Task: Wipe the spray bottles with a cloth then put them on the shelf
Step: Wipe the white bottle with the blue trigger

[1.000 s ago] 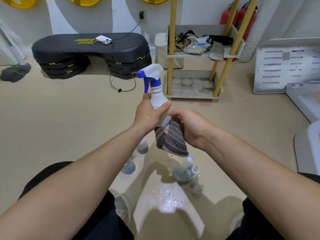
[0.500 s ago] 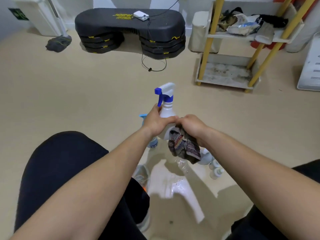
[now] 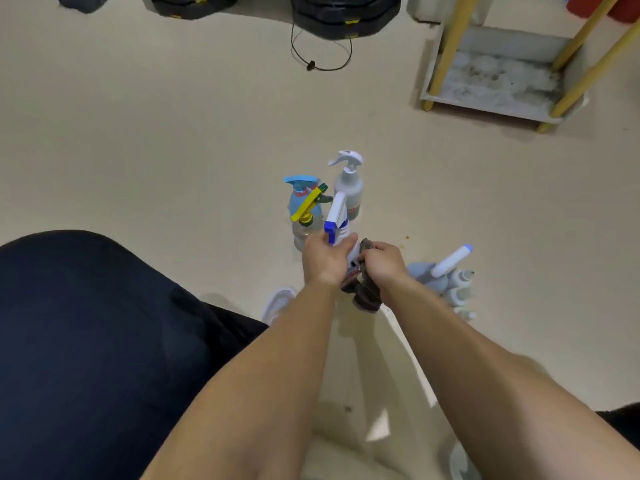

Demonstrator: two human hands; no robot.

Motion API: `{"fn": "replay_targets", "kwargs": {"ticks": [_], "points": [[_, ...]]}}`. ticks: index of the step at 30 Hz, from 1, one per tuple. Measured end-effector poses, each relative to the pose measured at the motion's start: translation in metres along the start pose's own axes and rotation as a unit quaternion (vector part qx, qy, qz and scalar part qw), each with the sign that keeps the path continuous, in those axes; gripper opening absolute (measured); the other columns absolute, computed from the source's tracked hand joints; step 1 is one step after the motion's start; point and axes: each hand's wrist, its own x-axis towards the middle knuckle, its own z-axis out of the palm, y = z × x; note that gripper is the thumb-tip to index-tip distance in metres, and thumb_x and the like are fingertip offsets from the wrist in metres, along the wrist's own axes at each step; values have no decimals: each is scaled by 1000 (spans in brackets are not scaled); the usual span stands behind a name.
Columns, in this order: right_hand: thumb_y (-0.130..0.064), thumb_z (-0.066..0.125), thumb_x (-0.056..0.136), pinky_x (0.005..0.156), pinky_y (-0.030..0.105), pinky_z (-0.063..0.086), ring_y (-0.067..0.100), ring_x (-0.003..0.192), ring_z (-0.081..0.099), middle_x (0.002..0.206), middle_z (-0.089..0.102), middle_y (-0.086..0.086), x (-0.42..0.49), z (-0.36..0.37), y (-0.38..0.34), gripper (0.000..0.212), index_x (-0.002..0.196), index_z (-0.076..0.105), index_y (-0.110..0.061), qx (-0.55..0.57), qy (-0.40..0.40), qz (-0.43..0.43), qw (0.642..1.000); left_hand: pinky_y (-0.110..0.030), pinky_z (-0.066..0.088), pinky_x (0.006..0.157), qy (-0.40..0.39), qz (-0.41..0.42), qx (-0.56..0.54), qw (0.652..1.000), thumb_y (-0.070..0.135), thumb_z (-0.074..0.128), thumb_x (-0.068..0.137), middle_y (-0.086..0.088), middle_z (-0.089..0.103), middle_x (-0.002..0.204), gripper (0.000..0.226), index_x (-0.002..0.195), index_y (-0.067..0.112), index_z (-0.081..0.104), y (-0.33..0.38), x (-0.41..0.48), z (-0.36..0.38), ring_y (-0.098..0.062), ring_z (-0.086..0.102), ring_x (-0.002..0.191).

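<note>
Your left hand [image 3: 323, 259] wraps the neck of the blue-triggered spray bottle [image 3: 337, 220], held above the floor [image 3: 173, 140]. Your right hand [image 3: 382, 263] clamps the cloth [image 3: 363, 292] against its body. Both forearms extend forward; the shelf [image 3: 498, 84] stands well apart.

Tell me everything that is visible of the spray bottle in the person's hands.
The bottle is white, plastic by its look, with a white spray head, a blue nozzle tip and a blue trigger. The left hand grips it under the head. The right hand presses a dark cloth against its body, so most of the body is hidden. Its fill level cannot be seen.
</note>
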Motion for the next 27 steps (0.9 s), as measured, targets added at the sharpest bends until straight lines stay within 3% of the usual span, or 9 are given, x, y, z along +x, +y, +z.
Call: {"fn": "replay_targets", "kwargs": {"ticks": [4, 8, 11, 13, 15, 17, 23, 27], "points": [[-4, 53, 79, 56, 30, 45, 25, 54, 49, 59, 58, 12, 19, -1, 4, 14, 70, 64, -6, 43, 11, 37, 998, -30, 46, 81, 24, -57, 28, 998, 41, 76, 86, -1, 64, 94, 39, 117, 19, 67, -17, 16, 28, -26, 59, 91], [-3, 49, 89, 44, 21, 35, 20, 50, 41, 56, 48, 7, 49, -4, 9, 26, 64, 50, -11, 74, 18, 31, 997, -35, 48, 89, 32, -7, 78, 996, 42, 67, 91, 0, 70, 110, 38, 127, 29, 62, -20, 35, 53, -27, 63, 102], [-3, 46, 88, 48, 23, 34, 20, 58, 41, 61, 49, 9, 71, -1, 10, 26, 63, 47, -12, 104, 21, 30, 994, -35, 48, 83, 30, 45, 115, 992, 39, 62, 95, 5, 67, 115, 30, 124, 31, 59, -21, 53, 66, -24, 63, 102], [0, 45, 87, 52, 25, 35, 21, 67, 43, 72, 51, 12, 83, 2, 9, 16, 77, 56, -4, 137, 16, 25, 990, -33, 46, 80, 28, 72, 128, 989, 36, 61, 96, 5, 64, 119, 28, 123, 30, 58, -20, 64, 70, -22, 62, 102], [2, 43, 86, 59, 30, 37, 23, 75, 46, 81, 54, 15, 92, 5, 8, 21, 91, 64, -2, 165, 8, 19, 986, -29, 40, 79, 30, 57, 112, 992, 33, 60, 97, 5, 61, 123, 30, 126, 27, 59, -20, 74, 74, -19, 60, 104], [3, 42, 88, 61, 30, 39, 23, 76, 48, 83, 56, 16, 99, 7, 8, 24, 92, 64, -2, 170, 6, 23, 985, -28, 36, 80, 33, 35, 100, 994, 34, 60, 97, 5, 60, 124, 32, 128, 27, 58, -23, 82, 77, -17, 58, 106], [3, 42, 89, 68, 32, 44, 21, 76, 55, 84, 61, 16, 103, 16, 15, 27, 102, 64, 8, 150, -15, 32, 988, -31, 40, 87, 37, -27, 77, 996, 41, 58, 98, 4, 64, 128, 42, 137, 29, 49, -41, 91, 79, -23, 60, 115], [5, 42, 89, 49, 17, 44, 14, 56, 56, 69, 63, 7, 91, 12, 13, 30, 78, 66, -9, 126, -26, 23, 991, -35, 44, 99, 18, -29, 82, 996, 30, 60, 95, 0, 58, 143, 67, 155, 26, 28, -36, 88, 78, -26, 57, 127]]}}
